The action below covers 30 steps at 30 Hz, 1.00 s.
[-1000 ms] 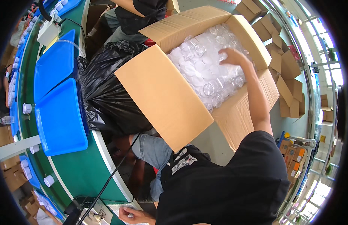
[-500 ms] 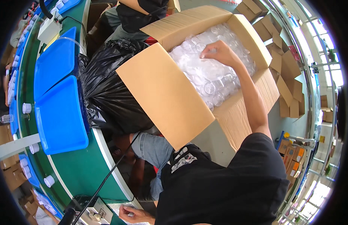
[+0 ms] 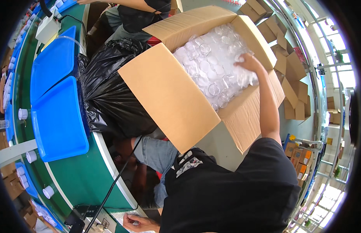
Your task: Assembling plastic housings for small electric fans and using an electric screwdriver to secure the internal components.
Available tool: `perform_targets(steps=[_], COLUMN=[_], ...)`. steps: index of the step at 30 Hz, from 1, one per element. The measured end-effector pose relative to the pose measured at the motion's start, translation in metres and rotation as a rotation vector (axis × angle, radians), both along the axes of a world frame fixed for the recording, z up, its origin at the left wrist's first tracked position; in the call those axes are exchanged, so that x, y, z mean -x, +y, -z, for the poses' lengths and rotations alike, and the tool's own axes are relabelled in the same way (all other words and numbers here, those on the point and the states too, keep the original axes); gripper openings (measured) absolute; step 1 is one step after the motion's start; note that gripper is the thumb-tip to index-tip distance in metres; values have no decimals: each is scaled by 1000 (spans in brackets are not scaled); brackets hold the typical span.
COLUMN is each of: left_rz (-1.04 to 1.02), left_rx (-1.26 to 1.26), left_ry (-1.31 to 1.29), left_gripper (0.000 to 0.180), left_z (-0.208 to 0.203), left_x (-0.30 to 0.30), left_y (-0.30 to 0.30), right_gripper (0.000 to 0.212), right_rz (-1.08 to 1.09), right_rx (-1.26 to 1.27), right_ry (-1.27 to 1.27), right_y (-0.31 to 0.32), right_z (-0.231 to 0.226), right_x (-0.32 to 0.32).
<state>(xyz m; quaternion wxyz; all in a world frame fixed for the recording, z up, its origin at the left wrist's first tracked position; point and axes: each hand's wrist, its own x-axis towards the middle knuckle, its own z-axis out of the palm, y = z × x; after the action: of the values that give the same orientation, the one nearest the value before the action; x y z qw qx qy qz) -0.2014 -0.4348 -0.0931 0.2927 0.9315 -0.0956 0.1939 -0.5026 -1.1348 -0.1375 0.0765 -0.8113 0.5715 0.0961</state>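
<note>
My right hand (image 3: 248,63) is over the right side of a large open cardboard box (image 3: 170,99). Its curled fingers grip thin clear film, apparently the plastic bag (image 3: 248,79) lining the box. Many clear plastic cups (image 3: 214,90) lie heaped inside, now plainer to see. Down at the bench edge, my left hand (image 3: 140,223) rests with bent fingers closed around something small and pale, too hidden to name. Under that hand is a clear, crinkled sheet (image 3: 120,214).
Two blue trays (image 3: 60,120) lie on the green bench (image 3: 77,174), beside a black plastic bag (image 3: 114,93). White cups (image 3: 48,192) stand on the belt beyond. Another person (image 3: 139,19) sits past the box. Empty cartons (image 3: 295,77) are piled at right.
My right hand has moved right across the box, drawing the film aside and baring more cups. My left hand has stayed in place. The other person's arm now reaches over the bench.
</note>
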Motion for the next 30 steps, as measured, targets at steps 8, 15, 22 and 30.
perform_targets(steps=[8, 15, 22, 30], left_rz=[-5, -1, 39, 46], left_rx=[4, -6, -76, -78], left_ry=[20, 34, -8, 21], left_gripper=[22, 19, 19, 19], left_z=[-4, -10, 17, 16], left_x=[0, 3, -5, -4], left_y=[-6, -9, 31, 36], right_gripper=[33, 22, 24, 67], right_rz=[-18, 75, 144, 236], right_rx=[176, -197, -421, -177], right_ry=[-369, -1028, -1533, 49], right_y=[25, 30, 31, 27], right_z=[30, -40, -44, 62], right_x=[7, -44, -32, 4])
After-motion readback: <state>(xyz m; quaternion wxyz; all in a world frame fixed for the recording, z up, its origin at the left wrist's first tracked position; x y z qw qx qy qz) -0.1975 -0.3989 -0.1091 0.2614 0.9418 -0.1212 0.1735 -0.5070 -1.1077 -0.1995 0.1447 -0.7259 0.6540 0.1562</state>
